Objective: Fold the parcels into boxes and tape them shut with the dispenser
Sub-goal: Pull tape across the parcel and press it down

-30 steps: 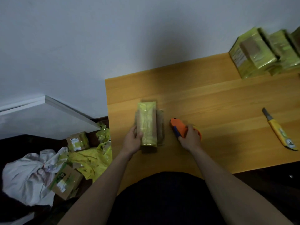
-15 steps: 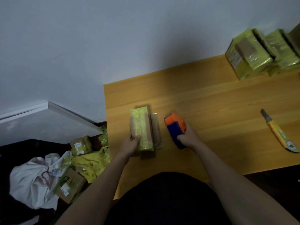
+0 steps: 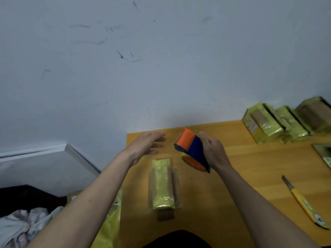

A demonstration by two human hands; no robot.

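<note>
While the parcel [image 3: 163, 185] lay flat on the table [image 3: 250, 167] at about 6 o'clock from both hands, the right hand [image 3: 213, 151] had the tape dispenser [image 3: 191, 149] wrapped in curled fingers, lifted clear of the wood. The left hand [image 3: 148, 144], at 9 o'clock of the dispenser, was spread, fingers straight, holding nothing. Judgement: pin the parcel with the left first, then land the tape at the far edge and pull straight along the seam. Taped boxes [image 3: 279, 122] sat at 2 o'clock, a utility knife [image 3: 304, 204] at 4.
</note>
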